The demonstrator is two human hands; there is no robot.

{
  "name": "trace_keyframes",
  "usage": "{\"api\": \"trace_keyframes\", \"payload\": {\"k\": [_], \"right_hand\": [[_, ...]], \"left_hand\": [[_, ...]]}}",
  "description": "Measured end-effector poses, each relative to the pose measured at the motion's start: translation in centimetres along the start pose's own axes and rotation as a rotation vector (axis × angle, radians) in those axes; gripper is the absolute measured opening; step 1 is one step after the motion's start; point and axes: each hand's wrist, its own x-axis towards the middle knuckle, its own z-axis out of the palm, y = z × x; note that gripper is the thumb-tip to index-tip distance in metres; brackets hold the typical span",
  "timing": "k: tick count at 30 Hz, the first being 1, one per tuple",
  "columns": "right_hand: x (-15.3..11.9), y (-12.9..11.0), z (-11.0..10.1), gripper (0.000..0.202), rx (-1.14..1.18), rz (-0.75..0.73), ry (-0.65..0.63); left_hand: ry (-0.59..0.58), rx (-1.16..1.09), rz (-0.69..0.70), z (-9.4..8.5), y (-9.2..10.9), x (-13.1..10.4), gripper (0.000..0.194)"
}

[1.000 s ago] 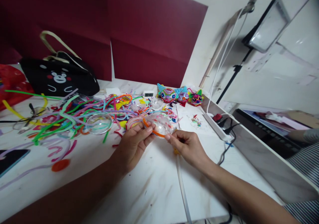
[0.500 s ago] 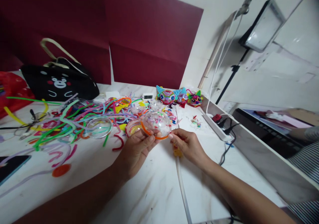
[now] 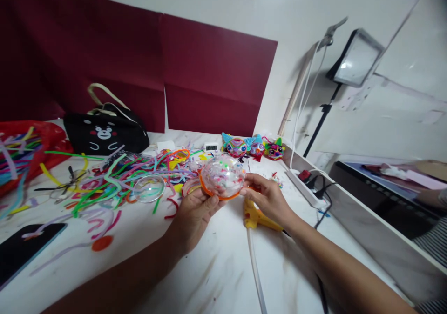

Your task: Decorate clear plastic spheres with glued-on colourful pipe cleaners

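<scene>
1. While the left hand (image 3: 195, 211) clamps the clear dome (image 3: 225, 174) at its 7 o'clock rim, the right hand (image 3: 263, 195) pinches the orange strip (image 3: 206, 189) at 4 o'clock. Dome is held above the table; clock centred on it, 12 away from wearer.
2. Risk, judged: strip peels or kinks if the right fingers pull outward while its bond is weak. Thin shell may dent or slip if the left thumb presses unevenly.
3. Yellow glue gun (image 3: 252, 217), 5 o'clock, lies under the right forearm. Lowering that arm could knock it; burn possible if hot. Heat state: cannot tell.
4. Dome contents: coloured specks show; inside or on the surface, cannot tell.
5. Clear round shell (image 3: 163, 190), 9 o'clock: green and pale stems show through; in or beneath, unclear.
6. Red bag (image 3: 60, 137), between 9 and 10: many coloured stems at its mouth.
7. Black tote (image 3: 122, 139), 10 o'clock: upright, contents hidden.
</scene>
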Motion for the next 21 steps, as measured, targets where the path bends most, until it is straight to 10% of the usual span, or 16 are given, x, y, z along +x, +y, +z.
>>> {"api": "trace_keyframes", "payload": {"k": [21], "right_hand": [[3.6, 1.9, -4.1, 0.048, -0.012, -0.197, 0.204]], "left_hand": [[-0.157, 0.008, 0.122, 5.8, -0.1, 4.8, 0.021]]}}
